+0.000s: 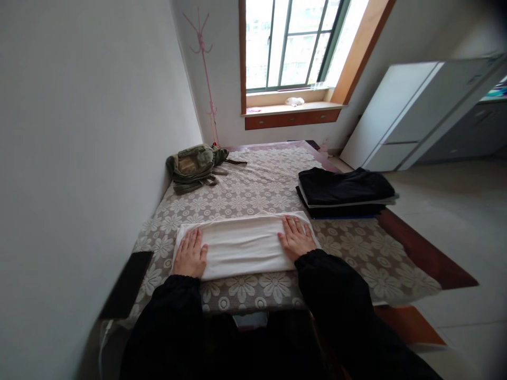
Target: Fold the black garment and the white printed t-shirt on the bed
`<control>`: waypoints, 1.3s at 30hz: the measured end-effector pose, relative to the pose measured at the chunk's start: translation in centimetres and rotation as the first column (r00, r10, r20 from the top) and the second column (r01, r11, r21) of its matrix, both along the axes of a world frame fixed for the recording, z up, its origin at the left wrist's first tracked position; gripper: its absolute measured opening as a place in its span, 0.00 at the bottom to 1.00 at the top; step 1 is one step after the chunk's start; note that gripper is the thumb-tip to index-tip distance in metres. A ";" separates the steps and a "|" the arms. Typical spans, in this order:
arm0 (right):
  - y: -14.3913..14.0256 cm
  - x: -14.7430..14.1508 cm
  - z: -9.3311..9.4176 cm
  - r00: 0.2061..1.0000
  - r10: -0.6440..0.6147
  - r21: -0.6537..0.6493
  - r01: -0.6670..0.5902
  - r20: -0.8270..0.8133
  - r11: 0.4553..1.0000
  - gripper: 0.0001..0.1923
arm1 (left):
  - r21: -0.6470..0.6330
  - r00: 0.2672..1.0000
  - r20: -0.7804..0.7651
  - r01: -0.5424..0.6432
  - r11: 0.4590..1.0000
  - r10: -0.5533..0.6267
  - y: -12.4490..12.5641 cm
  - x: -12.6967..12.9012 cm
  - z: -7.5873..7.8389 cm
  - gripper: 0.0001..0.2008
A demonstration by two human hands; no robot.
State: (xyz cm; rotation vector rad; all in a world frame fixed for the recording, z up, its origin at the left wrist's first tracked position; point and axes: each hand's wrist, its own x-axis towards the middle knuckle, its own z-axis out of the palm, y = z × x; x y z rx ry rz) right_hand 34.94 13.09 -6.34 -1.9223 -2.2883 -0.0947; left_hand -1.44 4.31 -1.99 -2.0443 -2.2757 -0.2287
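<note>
A white piece of folded cloth, perhaps a garment, lies flat in a long rectangle near the front of the table. My left hand rests palm down on its left end, fingers stretched out. On the right end lies my right hand, also flat with its fingers extended. Slight creases run across the cloth between the two hands. What kind of garment it is, the folds hide.
A stack of folded dark clothes sits at the table's right. A camouflage backpack leans by the left wall. A black flat object lies at the left edge. Patterned tablecloth covers the table.
</note>
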 end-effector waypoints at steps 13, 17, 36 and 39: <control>-0.3 3.1 1.8 0.995 0.099 -0.112 -0.095 0.028 0.989 0.31 | -0.040 0.997 -0.053 0.048 0.998 -0.050 -1.0 -2.1 0.8 0.28; -0.6 -1.6 3.9 0.960 0.277 -0.026 -0.278 -0.041 0.960 0.28 | -0.116 0.985 0.002 0.172 0.978 -0.173 0.9 2.6 1.9 0.26; 1.7 -3.9 1.1 0.978 0.193 -0.032 -0.196 -0.074 0.980 0.33 | 0.001 0.996 0.005 0.086 0.996 -0.086 3.1 1.2 0.5 0.30; 2.5 -1.5 0.5 0.988 0.153 -0.029 -0.154 -0.033 0.988 0.34 | 0.001 0.997 0.006 0.075 0.997 -0.075 2.9 -0.4 0.6 0.30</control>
